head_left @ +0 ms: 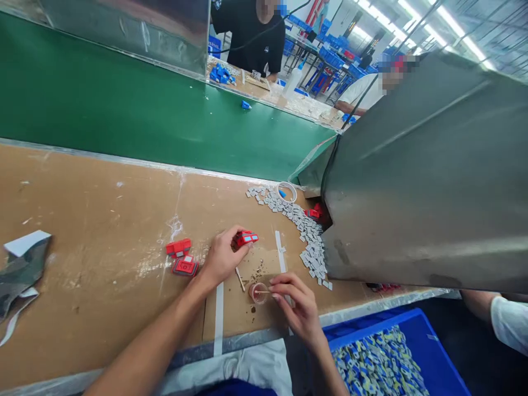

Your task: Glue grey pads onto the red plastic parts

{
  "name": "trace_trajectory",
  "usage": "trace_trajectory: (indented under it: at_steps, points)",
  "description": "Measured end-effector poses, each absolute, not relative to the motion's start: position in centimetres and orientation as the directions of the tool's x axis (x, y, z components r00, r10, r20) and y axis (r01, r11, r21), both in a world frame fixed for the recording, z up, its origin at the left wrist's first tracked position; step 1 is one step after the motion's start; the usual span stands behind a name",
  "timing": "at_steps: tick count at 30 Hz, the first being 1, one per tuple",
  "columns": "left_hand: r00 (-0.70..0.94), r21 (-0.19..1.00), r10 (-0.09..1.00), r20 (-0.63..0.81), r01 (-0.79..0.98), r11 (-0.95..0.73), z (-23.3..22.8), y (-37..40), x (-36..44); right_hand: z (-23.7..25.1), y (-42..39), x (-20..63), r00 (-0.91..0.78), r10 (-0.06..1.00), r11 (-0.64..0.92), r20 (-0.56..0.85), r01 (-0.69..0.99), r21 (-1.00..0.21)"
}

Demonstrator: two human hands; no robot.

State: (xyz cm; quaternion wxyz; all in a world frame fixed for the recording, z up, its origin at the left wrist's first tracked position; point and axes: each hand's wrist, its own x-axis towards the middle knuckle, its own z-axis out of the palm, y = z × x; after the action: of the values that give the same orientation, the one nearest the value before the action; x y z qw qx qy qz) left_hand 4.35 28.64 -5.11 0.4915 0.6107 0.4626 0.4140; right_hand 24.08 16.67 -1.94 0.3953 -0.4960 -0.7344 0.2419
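My left hand (226, 254) is closed round a red toy vehicle (247, 238) with pale window patches, held above the table. In my right hand (297, 305) a thin stick (264, 292) is pinched between thumb and fingers. The stick's far end reaches into a small clear cup (258, 297) on the table. Beside the cup lies a cotton swab (240, 279), with brown spots around it. Two more red toy vehicles (185, 266) rest on the table to the left of my left hand.
Many small grey tiles (312, 247) lie along the metal housing (412, 209) on the right, near a tape ring (286, 192). Behind the table runs a green conveyor belt (165, 126). A blue bin (437, 352) of small parts stands lower right. People sit across the belt.
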Motion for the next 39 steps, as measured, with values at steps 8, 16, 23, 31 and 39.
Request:
trace_trajectory:
  at_steps: [8,16,23,31,39]
  points:
    - [0.22,0.999,0.975,-0.018,0.039,0.009,-4.4,28.9,4.1,1.0,21.7,26.8,-0.17,0.931,0.352,0.323,0.648,-0.675]
    - [0.223,0.998,0.973,-0.062,0.01,0.062,-3.9,28.9,3.8,-3.8,35.1,28.4,-0.102,0.972,0.208,0.211,0.79,-0.576]
    - [0.27,0.996,0.959,-0.086,0.024,0.082,-4.4,29.0,3.9,-5.4,34.6,28.5,-0.101,0.98,0.177,0.169,0.826,-0.535]
    - [0.298,0.993,0.949,-0.101,-0.029,0.115,-4.2,29.1,3.8,-4.8,33.2,28.4,-0.108,0.99,0.141,0.091,0.803,-0.579]
    - [0.286,0.994,0.954,-0.091,-0.03,0.104,-4.1,29.0,3.9,-5.2,32.9,29.4,-0.023,0.994,0.088,0.106,0.744,-0.662]
